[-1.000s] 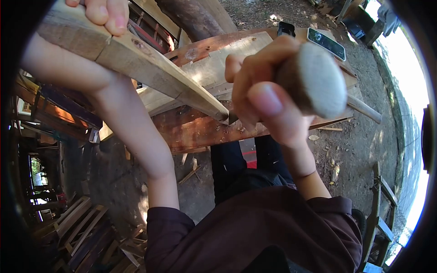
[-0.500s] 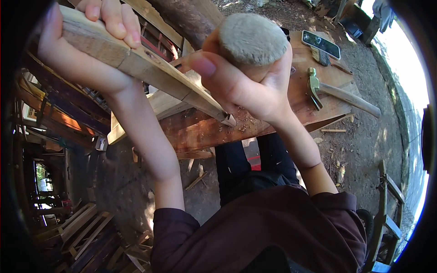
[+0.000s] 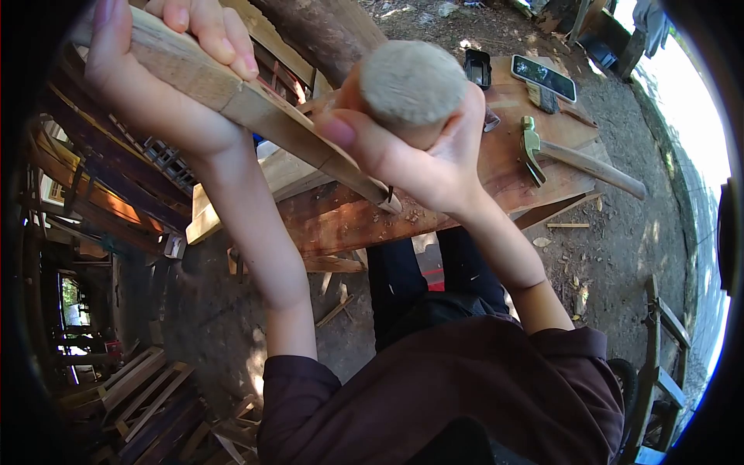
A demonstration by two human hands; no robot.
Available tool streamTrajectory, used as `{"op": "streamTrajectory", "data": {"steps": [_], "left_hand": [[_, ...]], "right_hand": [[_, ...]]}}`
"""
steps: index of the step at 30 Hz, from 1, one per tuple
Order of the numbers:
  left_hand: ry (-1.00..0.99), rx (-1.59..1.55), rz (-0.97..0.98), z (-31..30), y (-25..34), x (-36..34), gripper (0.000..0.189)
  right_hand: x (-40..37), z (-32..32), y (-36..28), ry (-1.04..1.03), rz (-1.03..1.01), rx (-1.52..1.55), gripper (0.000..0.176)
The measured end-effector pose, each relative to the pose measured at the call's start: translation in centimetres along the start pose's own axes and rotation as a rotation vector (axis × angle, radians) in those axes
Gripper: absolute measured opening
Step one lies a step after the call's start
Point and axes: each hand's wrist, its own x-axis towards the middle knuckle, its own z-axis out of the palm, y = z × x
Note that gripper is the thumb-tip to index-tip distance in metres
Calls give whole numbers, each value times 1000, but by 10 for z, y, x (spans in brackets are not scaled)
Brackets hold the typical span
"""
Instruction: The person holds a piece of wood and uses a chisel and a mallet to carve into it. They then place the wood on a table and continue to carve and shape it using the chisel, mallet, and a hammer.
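My left hand (image 3: 205, 35) is wrapped round the upper end of a long wooden bar (image 3: 271, 120). The bar slants down toward the workbench (image 3: 333, 225), its lower end overlapping the bench top near small wood shavings. Closed in my right hand (image 3: 430, 174) is a thick round wooden piece (image 3: 415, 81), its pale, rough end facing me. The rest of that piece is mostly hidden by my fingers. My right thumb overlaps the edge of the bar in this view.
On the bench's right side lie a claw hammer (image 3: 532, 147), a phone (image 3: 544, 77), a brush-like tool (image 3: 544, 98) and an open black case (image 3: 478, 68). A log (image 3: 325, 31) lies behind. Stacked wooden frames (image 3: 147, 395) stand lower left, a wooden rack (image 3: 655, 372) lower right.
My right hand with the round wooden piece has shifted slightly left and down, uncovering the black case. My left hand and the bar have moved a little right and down.
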Motion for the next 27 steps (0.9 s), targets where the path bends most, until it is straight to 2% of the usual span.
{"op": "streamTrajectory", "data": {"steps": [2,3,4,15,17,22,24,26,27], "left_hand": [[-28,-39,-4,-2,-1,0,44],[-27,-41,-8,-2,-2,0,44],[-22,-60,-11,-2,-1,1,44],[-74,-237,-80,-15,-1,6,41],[-154,-210,-113,-18,0,7,40],[-154,-257,-68,-18,-3,8,39],[-147,-228,-74,-17,-1,6,40],[-170,-226,-26,-16,-2,3,41],[-215,-244,-37,-23,-1,6,41]], "right_hand": [[5,-3,4,-5,-94,24,18],[5,-6,-1,-23,7,-39,25],[4,-5,-1,-21,11,-40,25],[5,7,5,35,-53,-58,30],[7,9,6,40,-72,-61,30],[6,13,11,70,-99,-72,33],[-2,8,32,-92,-157,-263,37],[-1,5,31,-109,-117,-244,37],[-2,2,26,-39,-99,-159,37]]}}
